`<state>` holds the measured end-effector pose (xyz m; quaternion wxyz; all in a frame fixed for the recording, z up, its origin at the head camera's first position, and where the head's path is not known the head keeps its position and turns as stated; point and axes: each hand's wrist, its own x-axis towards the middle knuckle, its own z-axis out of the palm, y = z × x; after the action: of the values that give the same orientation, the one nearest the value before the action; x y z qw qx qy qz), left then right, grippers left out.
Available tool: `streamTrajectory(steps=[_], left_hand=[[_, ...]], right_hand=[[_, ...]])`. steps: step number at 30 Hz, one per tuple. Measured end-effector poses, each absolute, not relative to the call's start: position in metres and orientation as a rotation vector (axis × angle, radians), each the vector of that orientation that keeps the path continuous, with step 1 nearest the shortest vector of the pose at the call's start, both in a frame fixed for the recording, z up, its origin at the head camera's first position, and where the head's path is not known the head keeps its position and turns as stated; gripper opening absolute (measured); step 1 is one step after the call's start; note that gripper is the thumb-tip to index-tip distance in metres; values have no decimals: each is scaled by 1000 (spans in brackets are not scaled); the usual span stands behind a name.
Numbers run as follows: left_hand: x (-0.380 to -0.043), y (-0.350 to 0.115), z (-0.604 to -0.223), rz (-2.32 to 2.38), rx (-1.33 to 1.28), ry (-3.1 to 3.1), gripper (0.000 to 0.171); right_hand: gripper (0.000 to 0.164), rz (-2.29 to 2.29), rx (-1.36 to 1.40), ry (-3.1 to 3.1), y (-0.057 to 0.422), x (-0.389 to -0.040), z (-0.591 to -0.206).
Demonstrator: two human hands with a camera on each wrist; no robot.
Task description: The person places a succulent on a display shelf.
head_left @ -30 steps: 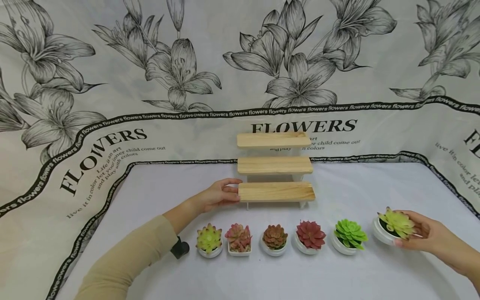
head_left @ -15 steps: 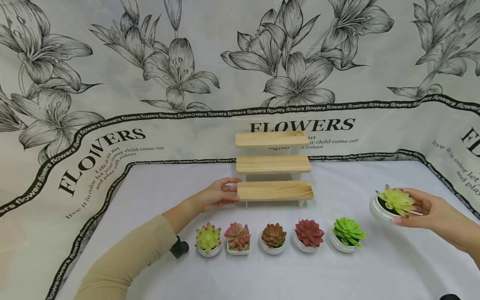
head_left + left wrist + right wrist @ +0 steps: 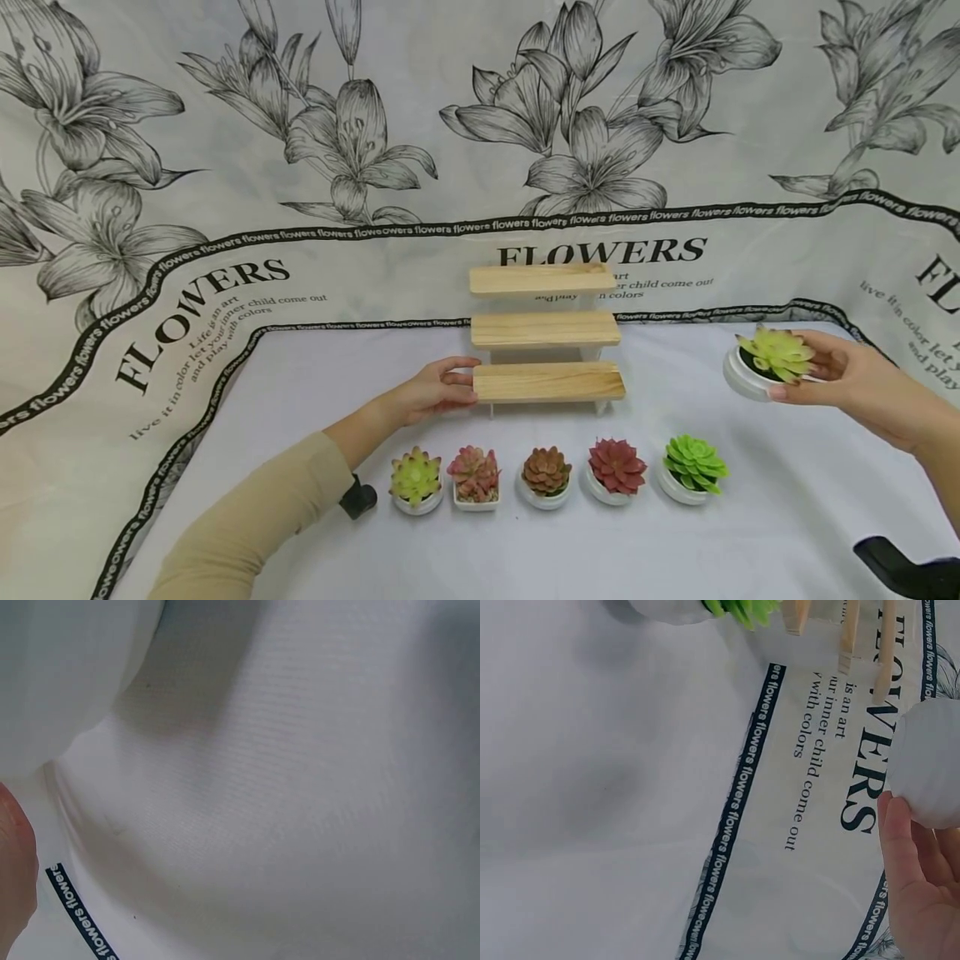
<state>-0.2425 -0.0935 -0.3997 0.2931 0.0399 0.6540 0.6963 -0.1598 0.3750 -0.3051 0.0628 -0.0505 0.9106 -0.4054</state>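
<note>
My right hand (image 3: 851,379) pinches a potted succulent (image 3: 776,354) by its white pot, holding it above the table at the right. Its leaves are yellow-green, and the pot tilts in the grip. From the right wrist view, the white pot (image 3: 930,765) shows from its side with the fingertips against it. At the centre back stands a three-tier wooden display stand (image 3: 547,382) with bare boards. My left hand (image 3: 431,392) grips the left end of its lowest board. In the left wrist view only part of a finger (image 3: 13,862) shows, below a blurred white shape.
In front of the stand runs a row of potted succulents: yellow-green (image 3: 416,479), pink (image 3: 475,475), brown (image 3: 546,473), dark red (image 3: 617,467) and bright green (image 3: 693,467). A flower-printed cloth (image 3: 390,275) hangs behind. Black wrist-camera parts (image 3: 907,571) show at the lower right.
My right hand has raised the yellow-green succulent and carried it farther back over the table, slightly leftward. The left hand keeps its grip on the stand's lowest board.
</note>
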Motion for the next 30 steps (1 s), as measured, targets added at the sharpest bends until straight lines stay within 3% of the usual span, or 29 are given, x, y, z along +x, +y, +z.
streamTrajectory(steps=[15,23,30], left_hand=[[-243,-96,-402,1853,98,1746,60],[-242,-101,-404,1900,195,1702,60],[-245,-96,-408,1891,122,1719,59]], right_hand=[[78,-1329,-243,2697,357,-183,-280],[79,-1366,-270,2639,336,-197,-265],[82,-1325,-250,2622,313,-207,-251]])
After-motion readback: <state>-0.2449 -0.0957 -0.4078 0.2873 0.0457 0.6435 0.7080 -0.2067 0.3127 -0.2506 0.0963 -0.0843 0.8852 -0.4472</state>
